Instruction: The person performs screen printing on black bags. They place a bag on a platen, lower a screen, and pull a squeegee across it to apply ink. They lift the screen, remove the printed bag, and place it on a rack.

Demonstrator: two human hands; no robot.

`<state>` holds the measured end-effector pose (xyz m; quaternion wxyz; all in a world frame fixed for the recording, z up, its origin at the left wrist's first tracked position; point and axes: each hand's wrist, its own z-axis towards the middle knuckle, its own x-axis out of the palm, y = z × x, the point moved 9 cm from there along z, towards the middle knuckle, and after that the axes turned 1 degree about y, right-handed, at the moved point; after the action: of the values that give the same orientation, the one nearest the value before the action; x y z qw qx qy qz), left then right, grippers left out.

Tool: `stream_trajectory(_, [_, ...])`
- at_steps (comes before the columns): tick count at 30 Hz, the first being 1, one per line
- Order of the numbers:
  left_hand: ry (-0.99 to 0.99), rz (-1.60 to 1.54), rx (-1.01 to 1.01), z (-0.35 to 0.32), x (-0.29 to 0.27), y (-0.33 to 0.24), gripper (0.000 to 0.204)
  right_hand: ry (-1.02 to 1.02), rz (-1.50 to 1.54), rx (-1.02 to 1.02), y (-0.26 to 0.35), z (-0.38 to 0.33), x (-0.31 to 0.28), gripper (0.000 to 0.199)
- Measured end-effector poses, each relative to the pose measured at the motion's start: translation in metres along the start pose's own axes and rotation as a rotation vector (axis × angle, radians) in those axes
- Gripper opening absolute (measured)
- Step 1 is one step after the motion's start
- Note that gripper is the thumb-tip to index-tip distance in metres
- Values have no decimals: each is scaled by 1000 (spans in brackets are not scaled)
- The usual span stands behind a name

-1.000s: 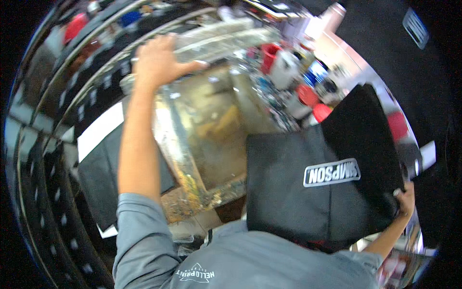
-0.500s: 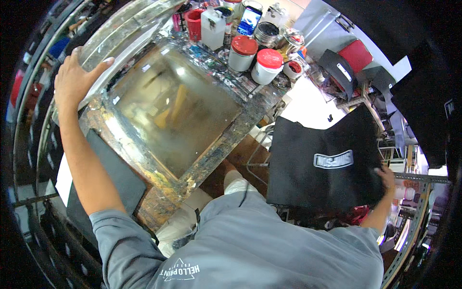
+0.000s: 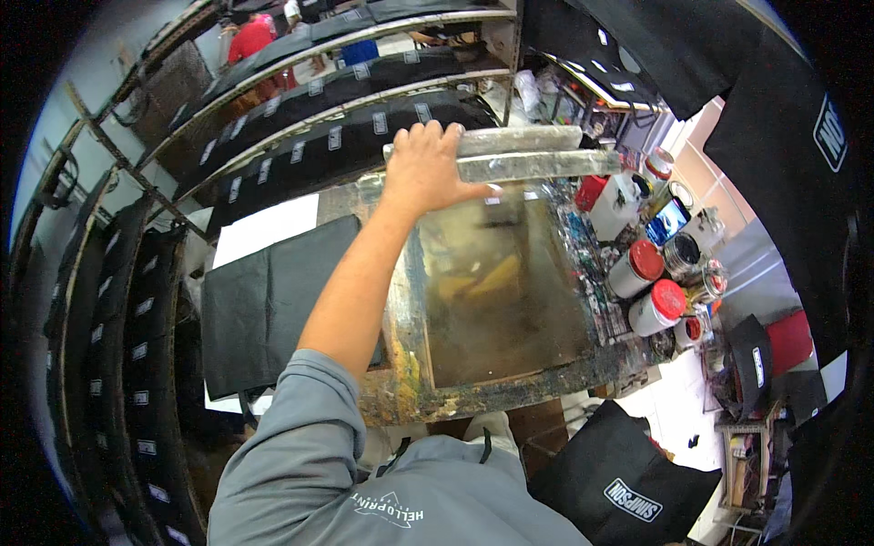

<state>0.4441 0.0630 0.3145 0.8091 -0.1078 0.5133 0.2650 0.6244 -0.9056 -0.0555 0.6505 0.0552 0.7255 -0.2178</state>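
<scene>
My left hand (image 3: 424,171) is on the pale wooden frame (image 3: 537,166) at the far side of the worktable, its fingers bent over the bar and its thumb stretched out to the right. In front of that bar is a smeared, glossy glass panel (image 3: 496,309) with yellowish reflections, set in a paint-stained border (image 3: 407,337). A flat black fabric piece (image 3: 282,305) lies left of the panel, beneath my forearm. At the lower right hangs a black fabric bag (image 3: 628,491) with a white print. My right hand does not show.
White tubs with red lids (image 3: 657,308), a white jug (image 3: 616,207), open cans and a phone (image 3: 667,223) crowd the table's right side. Racks of black printed pieces (image 3: 332,136) stand behind and at the left. More black pieces hang at right (image 3: 765,150).
The view has swung left, bringing the racks in. My left hand stays on the wooden frame. My right hand, seen earlier at the black bag's edge, has left view; the bag appears lower.
</scene>
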Motion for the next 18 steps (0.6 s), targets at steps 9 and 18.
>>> stream_trajectory(9, [-45, -12, -12, -13, -3, -2, 107, -181, 24, 37, 32, -20, -45, 46])
stream_trajectory(18, [-18, -89, -20, -10, -3, -4, 110, -606, 972, -1341, 470, -277, -380, 28])
